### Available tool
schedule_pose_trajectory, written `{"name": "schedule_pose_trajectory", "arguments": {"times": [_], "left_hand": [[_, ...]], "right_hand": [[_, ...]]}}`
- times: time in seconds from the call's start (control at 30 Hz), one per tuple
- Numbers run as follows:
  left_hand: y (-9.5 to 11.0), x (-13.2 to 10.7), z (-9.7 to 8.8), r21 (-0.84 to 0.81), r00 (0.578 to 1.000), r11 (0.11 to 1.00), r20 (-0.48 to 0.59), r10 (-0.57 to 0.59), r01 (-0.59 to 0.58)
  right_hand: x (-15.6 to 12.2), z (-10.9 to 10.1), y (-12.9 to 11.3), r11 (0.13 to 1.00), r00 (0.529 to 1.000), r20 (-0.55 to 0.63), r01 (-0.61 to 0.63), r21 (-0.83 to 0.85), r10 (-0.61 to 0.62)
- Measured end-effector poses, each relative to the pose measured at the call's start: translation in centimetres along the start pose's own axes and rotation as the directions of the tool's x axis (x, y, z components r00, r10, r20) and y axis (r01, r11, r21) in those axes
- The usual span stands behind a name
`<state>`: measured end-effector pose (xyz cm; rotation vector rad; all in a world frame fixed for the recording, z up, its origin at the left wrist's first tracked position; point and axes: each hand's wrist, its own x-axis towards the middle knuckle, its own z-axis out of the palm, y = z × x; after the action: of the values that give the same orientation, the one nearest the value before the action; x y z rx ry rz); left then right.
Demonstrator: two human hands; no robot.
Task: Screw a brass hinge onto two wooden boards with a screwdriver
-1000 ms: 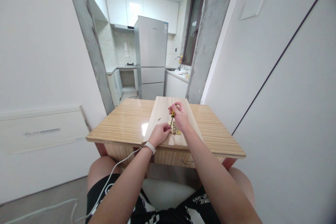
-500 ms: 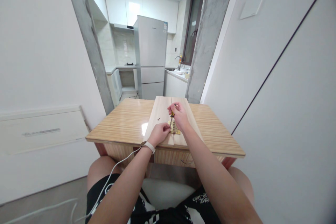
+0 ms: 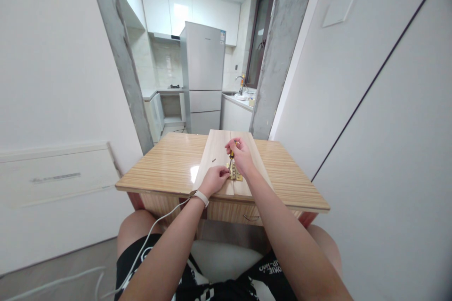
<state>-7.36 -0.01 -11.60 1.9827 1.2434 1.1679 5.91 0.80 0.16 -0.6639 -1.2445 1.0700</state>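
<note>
The right hand (image 3: 242,155) grips a screwdriver (image 3: 232,154) steeply, seemingly to line it up with the hinge (image 3: 239,177) straddling two boards (image 3: 216,143) on the surface (image 3: 165,162). Whether the left hand's (image 3: 214,179) fingers, near its tip, are closed, I can't tell.

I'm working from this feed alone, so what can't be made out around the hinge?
- Head view: part of the screwdriver, hidden by the right hand.
- Head view: what its tip meets, too small beside the left hand's fingertips.
- Head view: the hinge's left edge, partly behind those fingertips.
- Head view: the loose screw's slot, too small.
</note>
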Motion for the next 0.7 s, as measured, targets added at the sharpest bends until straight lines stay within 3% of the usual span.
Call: {"name": "schedule_pose_trajectory", "arguments": {"times": [0.13, 0.43, 0.7], "left_hand": [[-0.1, 0.1, 0.1, -0.002, 1.000, 1.000, -0.001, 0.005, -0.005], [-0.6, 0.1, 0.2, 0.004, 1.000, 1.000, 0.001, 0.006, -0.006], [-0.3, 0.0, 0.1, 0.006, 1.000, 1.000, 0.000, 0.014, -0.014]], "right_hand": [[0.0, -0.1, 0.0, 0.998, 0.998, 0.055, -0.022, 0.063, 0.018], [0.4, -0.3, 0.9, 0.999, 1.000, -0.010, 0.007, 0.042, -0.007], [0.2, -0.2, 0.2, 0.996, 0.999, 0.030, -0.034, 0.077, 0.031]]}}
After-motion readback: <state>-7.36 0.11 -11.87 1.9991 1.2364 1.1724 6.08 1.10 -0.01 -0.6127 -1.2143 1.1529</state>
